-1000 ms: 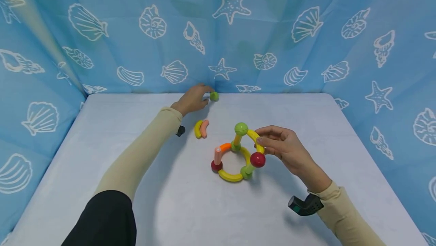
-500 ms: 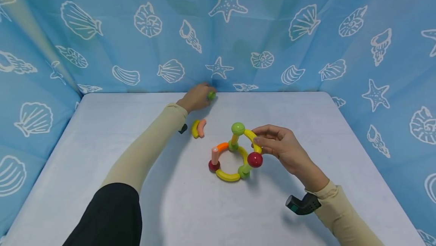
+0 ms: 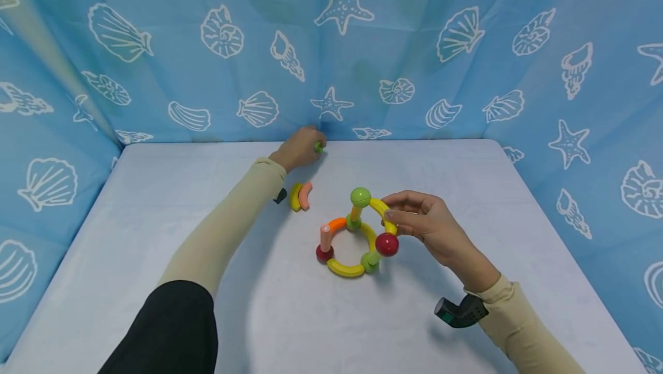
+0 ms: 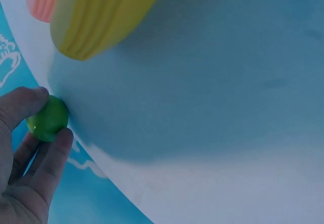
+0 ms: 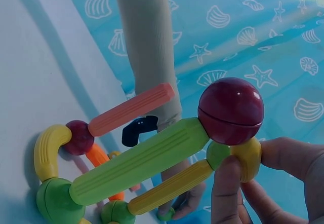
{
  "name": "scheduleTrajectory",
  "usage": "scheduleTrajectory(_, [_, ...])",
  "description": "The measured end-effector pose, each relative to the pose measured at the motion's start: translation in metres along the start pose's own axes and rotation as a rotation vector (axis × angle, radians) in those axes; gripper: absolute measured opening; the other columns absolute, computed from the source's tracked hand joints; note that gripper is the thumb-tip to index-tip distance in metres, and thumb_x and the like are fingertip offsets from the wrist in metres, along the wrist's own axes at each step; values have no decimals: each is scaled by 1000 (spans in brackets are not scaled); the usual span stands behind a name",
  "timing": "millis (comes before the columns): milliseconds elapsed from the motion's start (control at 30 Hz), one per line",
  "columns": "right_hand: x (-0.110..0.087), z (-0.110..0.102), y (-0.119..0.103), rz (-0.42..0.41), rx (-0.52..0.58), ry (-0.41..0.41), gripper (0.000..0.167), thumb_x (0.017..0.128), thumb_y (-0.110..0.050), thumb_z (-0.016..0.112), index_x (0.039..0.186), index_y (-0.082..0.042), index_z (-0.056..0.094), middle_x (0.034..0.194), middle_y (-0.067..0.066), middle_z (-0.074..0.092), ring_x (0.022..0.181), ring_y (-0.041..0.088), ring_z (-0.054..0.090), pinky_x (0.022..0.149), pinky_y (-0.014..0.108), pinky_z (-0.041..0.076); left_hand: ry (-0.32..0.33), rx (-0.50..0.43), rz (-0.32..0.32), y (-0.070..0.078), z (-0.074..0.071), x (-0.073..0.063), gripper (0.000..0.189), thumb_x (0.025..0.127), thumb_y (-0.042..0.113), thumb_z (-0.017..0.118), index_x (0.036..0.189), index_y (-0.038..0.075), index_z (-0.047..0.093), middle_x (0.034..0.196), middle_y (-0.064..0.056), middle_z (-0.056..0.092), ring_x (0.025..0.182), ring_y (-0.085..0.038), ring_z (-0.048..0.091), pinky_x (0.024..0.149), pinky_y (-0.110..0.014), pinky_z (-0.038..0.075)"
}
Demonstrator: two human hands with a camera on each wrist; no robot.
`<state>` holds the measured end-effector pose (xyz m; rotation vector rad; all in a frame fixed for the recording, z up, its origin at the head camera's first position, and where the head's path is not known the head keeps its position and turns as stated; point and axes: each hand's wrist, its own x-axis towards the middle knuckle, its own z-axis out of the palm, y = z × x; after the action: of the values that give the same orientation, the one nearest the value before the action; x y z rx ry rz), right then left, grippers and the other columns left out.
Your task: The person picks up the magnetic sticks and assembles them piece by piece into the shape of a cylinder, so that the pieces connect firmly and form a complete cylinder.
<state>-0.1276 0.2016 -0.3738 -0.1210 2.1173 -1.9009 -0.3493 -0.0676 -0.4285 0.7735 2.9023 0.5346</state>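
Note:
At the table's back edge my left hand [image 3: 301, 148] pinches a green ball [image 4: 48, 118] between thumb and fingers. My right hand [image 3: 427, 221] grips a curved yellow stick [image 3: 384, 214] at the top of a toy frame of balls and sticks. That stick runs between a light green ball [image 3: 360, 197] and a dark red ball [image 3: 387, 244]. Below, curved yellow and orange sticks [image 3: 338, 224] join more balls into a ring on the table. A pink stick [image 3: 325, 238] stands upright from another red ball [image 3: 324, 254], its upper end bare.
Two loose curved sticks, one yellow [image 3: 295, 197] and one pink [image 3: 305, 196], lie side by side left of the frame, near my left forearm. A blue curtain [image 3: 331, 46] with shell prints hangs behind the white table [image 3: 207, 161] and at its sides.
My left hand has closed its fingers on the green ball, which it was only reaching for a second ago. The right hand and the toy frame stay in place; the view shifts slightly.

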Motion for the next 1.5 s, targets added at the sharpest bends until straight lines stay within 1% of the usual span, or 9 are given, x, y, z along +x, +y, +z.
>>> scheduleTrajectory(167, [0, 1, 1, -8, -8, -7, 36, 93, -13, 71, 122, 7, 61, 104, 14, 65, 89, 25, 67, 80, 33, 58, -14, -10, 8, -2, -2, -4, 27, 90, 5, 72, 117, 7, 71, 112, -8, 60, 101, -22, 52, 91, -34, 49])
scheduleTrajectory(233, [0, 1, 1, -7, -9, -7, 36, 93, -13, 71, 122, 7, 61, 105, 14, 65, 89, 25, 67, 80, 33, 58, -12, -23, 24, -1, -2, -5, 28, 90, 5, 72, 118, 6, 72, 112, -9, 61, 100, -21, 53, 90, -33, 49])
scheduleTrajectory(400, [0, 1, 0, -11, -12, -7, 37, 93, -12, 71, 122, 7, 61, 104, 14, 64, 89, 25, 67, 80, 33, 58, 19, -93, 86, 6, -7, -10, 28, 89, 5, 73, 117, 2, 73, 112, -11, 64, 97, -23, 52, 82, -34, 49])
scheduleTrajectory(533, [0, 1, 0, -13, -11, -3, 37, 93, -13, 71, 122, 7, 61, 104, 14, 64, 90, 25, 67, 80, 33, 58, 44, -136, 111, 10, -13, -14, 28, 89, 5, 73, 116, 0, 72, 111, -13, 63, 98, -25, 53, 84, -35, 49])
scheduleTrajectory(633, [0, 2, -1, -9, -11, 0, 38, 92, -13, 72, 123, 7, 61, 105, 14, 65, 90, 25, 66, 80, 33, 58, 51, -152, 88, 7, -15, -19, 27, 89, 6, 73, 116, 0, 72, 112, -12, 62, 101, -24, 54, 88, -36, 50])
scheduleTrajectory(733, [0, 2, -1, -7, -12, 1, 38, 92, -13, 72, 123, 6, 61, 106, 14, 64, 90, 25, 67, 80, 33, 58, 55, -155, 59, 0, -16, -26, 27, 90, 6, 73, 116, 1, 72, 113, -13, 60, 103, -26, 54, 90, -36, 50])
scheduleTrajectory(1067, [0, 2, -1, 5, 5, 0, 38, 93, -14, 71, 124, 6, 61, 106, 13, 64, 90, 24, 67, 80, 32, 58, 104, -201, 3, -23, -20, -58, 28, 87, 6, 76, 115, 2, 73, 112, -11, 58, 103, -27, 53, 90, -39, 50])
scheduleTrajectory(1300, [1, 3, -2, 15, 15, 5, 38, 93, -14, 71, 124, 6, 60, 107, 12, 65, 94, 23, 65, 82, 32, 58, 165, -222, 0, -31, -25, -77, 28, 86, 6, 77, 114, 2, 74, 112, -12, 59, 101, -27, 53, 89, -40, 50])
scheduleTrajectory(1500, [0, 2, -1, 2, 20, 0, 37, 94, -14, 70, 124, 6, 61, 106, 10, 66, 94, 23, 66, 82, 32, 58, 216, -238, 18, -31, -27, -92, 27, 85, 4, 78, 112, 2, 74, 107, -11, 59, 97, -26, 54, 85, -40, 51])
